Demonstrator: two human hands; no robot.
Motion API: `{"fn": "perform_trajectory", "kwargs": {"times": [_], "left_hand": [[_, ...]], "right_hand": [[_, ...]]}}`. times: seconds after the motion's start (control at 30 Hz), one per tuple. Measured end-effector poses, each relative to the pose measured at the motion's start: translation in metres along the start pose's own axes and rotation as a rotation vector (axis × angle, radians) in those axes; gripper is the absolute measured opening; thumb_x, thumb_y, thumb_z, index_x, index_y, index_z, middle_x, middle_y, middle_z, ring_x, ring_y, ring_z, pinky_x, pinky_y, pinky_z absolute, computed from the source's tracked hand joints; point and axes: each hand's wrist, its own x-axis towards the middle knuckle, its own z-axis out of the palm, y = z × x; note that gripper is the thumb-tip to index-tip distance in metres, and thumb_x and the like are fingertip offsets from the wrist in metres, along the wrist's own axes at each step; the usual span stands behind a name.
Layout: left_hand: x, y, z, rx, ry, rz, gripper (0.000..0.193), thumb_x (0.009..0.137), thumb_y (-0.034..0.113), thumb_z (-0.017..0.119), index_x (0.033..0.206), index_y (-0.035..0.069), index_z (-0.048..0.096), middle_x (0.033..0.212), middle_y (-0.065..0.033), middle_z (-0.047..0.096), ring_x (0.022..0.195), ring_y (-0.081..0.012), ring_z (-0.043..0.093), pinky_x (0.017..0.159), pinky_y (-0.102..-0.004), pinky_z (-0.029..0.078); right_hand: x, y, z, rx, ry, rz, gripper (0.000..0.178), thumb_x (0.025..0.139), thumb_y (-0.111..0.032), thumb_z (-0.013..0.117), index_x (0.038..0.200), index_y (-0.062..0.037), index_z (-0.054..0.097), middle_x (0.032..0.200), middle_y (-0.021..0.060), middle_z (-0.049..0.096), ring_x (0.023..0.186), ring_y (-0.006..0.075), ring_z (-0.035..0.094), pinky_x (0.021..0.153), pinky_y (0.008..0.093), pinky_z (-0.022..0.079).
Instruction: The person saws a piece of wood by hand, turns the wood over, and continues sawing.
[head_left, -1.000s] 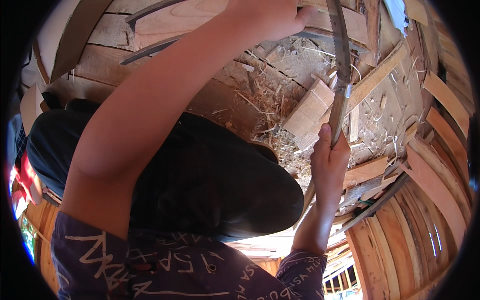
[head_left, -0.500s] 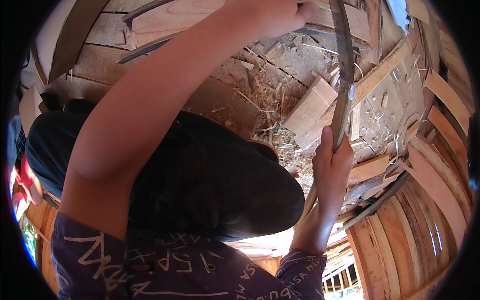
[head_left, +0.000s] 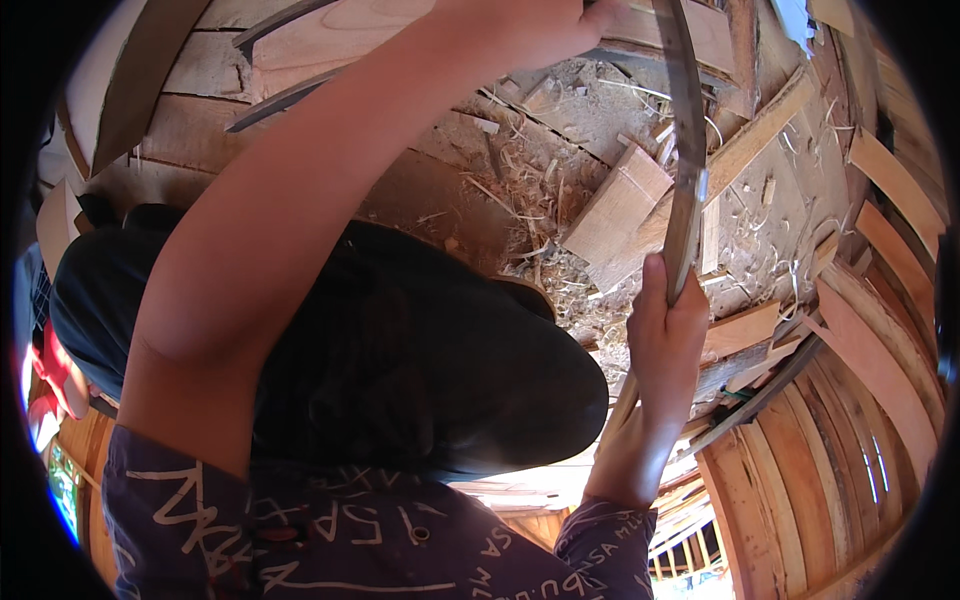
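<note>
The person wore a dark purple short-sleeved top [head_left: 330, 545], loose in cut, scattered with pale hand-drawn lettering and thin angular line marks. One sleeve ended high on the left upper arm, its hem lying slack; the other sleeve cuff [head_left: 610, 545] closed at the right wrist, in the same purple cloth with the same pale scrawl. Both forearms were bare below the cloth. The left hand [head_left: 530, 25] and the right hand [head_left: 668, 335] were bare too, no gloves, no rings, no watch on view. Across the lap lay black, smooth-looking trousers [head_left: 400, 360], creased in soft folds at the knee.
</note>
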Motion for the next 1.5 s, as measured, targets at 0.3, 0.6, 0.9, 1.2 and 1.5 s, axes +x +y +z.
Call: {"fn": "perform_trajectory", "kwargs": {"times": [0.3, 0.6, 0.9, 1.2, 1.5], "left_hand": [[0.001, 0.009, -0.007, -0.050, -0.035, -0.040, 0.058, 0.093, 0.043, 0.052, 0.127, -0.004, 0.052, 0.120, -0.0218, 0.060, 0.117, -0.0347, 0.056, 0.095, -0.0532, 0.045], [0.003, 0.003, -0.006, -0.030, -0.004, -0.031, 0.057, 0.093, 0.041, 0.052, 0.129, -0.002, 0.051, 0.122, -0.0211, 0.060, 0.117, -0.0351, 0.056, 0.095, -0.0542, 0.044], [0.007, 0.009, 0.001, -0.060, -0.032, -0.054, 0.057, 0.094, 0.041, 0.051, 0.130, -0.003, 0.051, 0.122, -0.0211, 0.060, 0.118, -0.0354, 0.055, 0.098, -0.0546, 0.042], [0.002, 0.003, 0.005, 0.034, 0.046, 0.065, 0.058, 0.092, 0.042, 0.052, 0.129, -0.004, 0.052, 0.120, -0.0221, 0.060, 0.116, -0.0350, 0.056, 0.101, -0.0529, 0.039], [0.012, 0.002, 0.006, -0.063, -0.011, 0.007, 0.055, 0.093, 0.042, 0.051, 0.124, -0.004, 0.055, 0.115, -0.0224, 0.063, 0.112, -0.0350, 0.059, 0.099, -0.0517, 0.041]], "right_hand": [[0.053, -0.034, 0.009, 0.001, 0.041, -0.115, 0.033, 0.101, -0.027, 0.052, 0.099, 0.0046, 0.061, 0.063, 0.0125, 0.051, 0.057, 0.0202, 0.048, 0.056, 0.0382, 0.041], [0.022, -0.014, 0.004, 0.025, 0.002, 0.003, 0.035, 0.101, -0.029, 0.052, 0.093, 0.0039, 0.060, 0.060, 0.0109, 0.050, 0.054, 0.0197, 0.047, 0.055, 0.0381, 0.040], [0.057, -0.030, 0.005, -0.075, 0.057, -0.157, 0.033, 0.100, -0.027, 0.053, 0.097, 0.0048, 0.061, 0.061, 0.0128, 0.052, 0.053, 0.0222, 0.049, 0.054, 0.0385, 0.041], [0.010, -0.016, -0.004, -0.080, 0.014, -0.055, 0.033, 0.101, -0.027, 0.052, 0.095, 0.0040, 0.060, 0.062, 0.0133, 0.054, 0.055, 0.0243, 0.050, 0.056, 0.0395, 0.042], [0.071, -0.040, 0.011, -0.025, 0.040, -0.123, 0.035, 0.100, -0.029, 0.052, 0.094, 0.0045, 0.060, 0.062, 0.0144, 0.053, 0.056, 0.0265, 0.051, 0.057, 0.0410, 0.041]]}}
